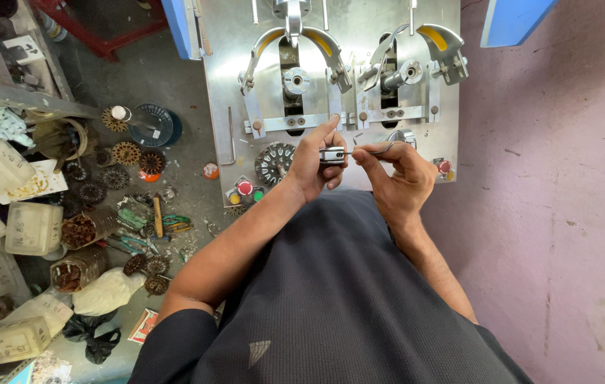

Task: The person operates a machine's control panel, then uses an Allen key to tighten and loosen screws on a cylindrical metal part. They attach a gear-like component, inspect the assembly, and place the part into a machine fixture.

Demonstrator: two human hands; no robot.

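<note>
Just beyond both hands stands a tall brushed-steel machine panel [331, 92], its flat face carrying two curved metal arms with yellow inserts [295, 46] and round shafts; it sits upright so its fittings face the person working at it. Below and left of the left hand lies a dusty grey concrete floor [174, 92] strewn with dark round wound stators [128, 153], translucent plastic tubs [32, 227] and loose scraps, apparently kept within arm's reach. On the panel, touching-close to the left wrist, a round slotted steel stator core [274, 162] sits mounted, with red and green push buttons [245, 188] beneath it.

The left hand [314, 167] is closed around a small shiny cylindrical metal part [332, 154], held level at chest height between the two hands, seemingly so its end faces the other hand. The right hand [398, 178] pinches a thin silvery metal tool [372, 150], whose tip meets the cylinder's end. The hands are nearly together, joined through tool and part.
</note>
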